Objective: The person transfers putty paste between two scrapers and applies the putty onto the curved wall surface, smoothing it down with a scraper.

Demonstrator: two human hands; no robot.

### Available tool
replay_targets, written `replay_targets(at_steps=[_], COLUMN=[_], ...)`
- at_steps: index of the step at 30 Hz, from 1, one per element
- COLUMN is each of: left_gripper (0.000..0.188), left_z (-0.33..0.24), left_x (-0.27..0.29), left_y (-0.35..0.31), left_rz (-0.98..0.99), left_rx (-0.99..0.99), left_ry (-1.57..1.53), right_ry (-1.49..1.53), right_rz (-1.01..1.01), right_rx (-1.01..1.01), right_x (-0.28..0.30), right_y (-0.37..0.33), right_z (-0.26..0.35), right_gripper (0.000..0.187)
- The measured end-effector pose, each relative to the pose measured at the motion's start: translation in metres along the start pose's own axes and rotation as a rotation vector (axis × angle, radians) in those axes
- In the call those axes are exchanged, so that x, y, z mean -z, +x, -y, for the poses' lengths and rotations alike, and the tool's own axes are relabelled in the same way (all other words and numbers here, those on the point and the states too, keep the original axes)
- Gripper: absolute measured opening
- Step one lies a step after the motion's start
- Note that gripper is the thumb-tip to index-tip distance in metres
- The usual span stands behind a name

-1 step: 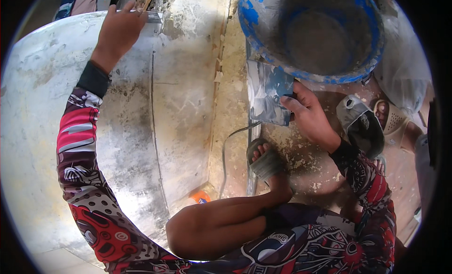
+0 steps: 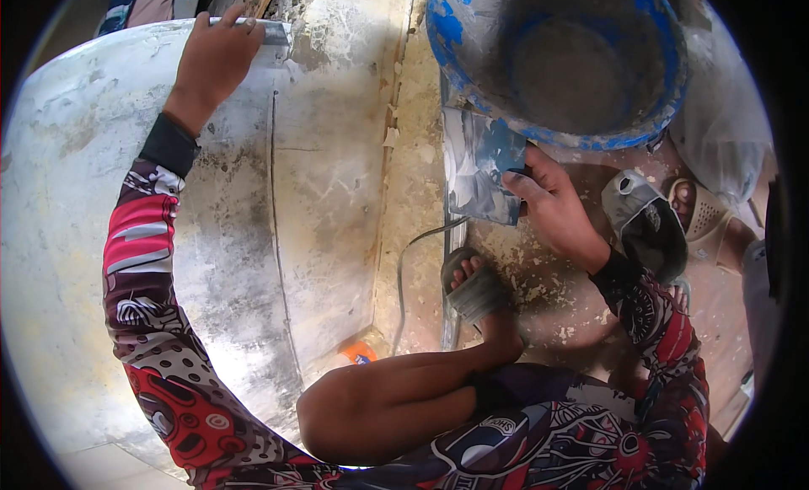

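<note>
At the upper left, my left hand (image 2: 215, 60) rests on the top edge of a stained, patchy white wall (image 2: 219, 220). Its fingers are spread, with the tips partly past the edge. In my right hand (image 2: 560, 208) is a wide-bladed putty knife (image 2: 480, 166), thumb on top and fingers curled beneath. Grey and white paste smears its flat blade. The blade lies just below the rim of a large blue bucket (image 2: 548, 134), whose inside is coated with grey paste. Most of the knife's handle is hidden by my fingers.
A thin dark cable (image 2: 400, 275) runs along the wall's foot near my sandalled foot (image 2: 476, 288). Right of my hand lie a grey and black item (image 2: 649, 220) and another person's foot in a beige clog (image 2: 704, 212). A clear plastic bag (image 2: 716, 102) hangs beside the bucket.
My left hand has shifted very slightly to the right along the wall's top edge. The right hand and the putty knife have stayed in place.
</note>
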State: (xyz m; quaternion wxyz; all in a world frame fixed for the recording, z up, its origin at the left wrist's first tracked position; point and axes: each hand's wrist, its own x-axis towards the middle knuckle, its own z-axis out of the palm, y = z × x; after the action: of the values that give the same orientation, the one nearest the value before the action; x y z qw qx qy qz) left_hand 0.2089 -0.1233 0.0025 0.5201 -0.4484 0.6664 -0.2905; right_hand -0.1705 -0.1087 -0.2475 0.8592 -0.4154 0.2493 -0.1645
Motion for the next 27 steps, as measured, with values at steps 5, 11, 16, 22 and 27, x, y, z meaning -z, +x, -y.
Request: replay_targets(at_steps=[5, 11, 16, 22, 27], left_gripper=[0.033, 0.05, 0.049, 0.052, 0.048], left_z=[-0.02, -0.032, -0.04, -0.049, -0.05], left_x=[-0.01, -0.015, -0.018, -0.008, 0.007], left_y=[-0.018, -0.044, -0.068, -0.082, -0.099], left_rz=[-0.071, 0.085, -0.037, 0.043, 0.045], left_rx=[0.013, 0.065, 0.063, 0.072, 0.033], left_ry=[0.034, 0.084, 0.094, 0.092, 0.064], right_ry=[-0.006, -0.03, -0.059, -0.049, -0.018], right_rz=[-0.024, 0.002, 0.022, -0.009, 0.007], right_rx=[-0.01, 0.002, -0.048, 0.022, 0.005], right_x=[0.0, -0.002, -0.002, -0.003, 0.0], right_y=[0.0, 0.001, 0.003, 0.004, 0.005], right_z=[0.004, 0.002, 0.001, -0.005, -0.011], right_gripper=[0.022, 0.02, 0.015, 0.016, 0.02])
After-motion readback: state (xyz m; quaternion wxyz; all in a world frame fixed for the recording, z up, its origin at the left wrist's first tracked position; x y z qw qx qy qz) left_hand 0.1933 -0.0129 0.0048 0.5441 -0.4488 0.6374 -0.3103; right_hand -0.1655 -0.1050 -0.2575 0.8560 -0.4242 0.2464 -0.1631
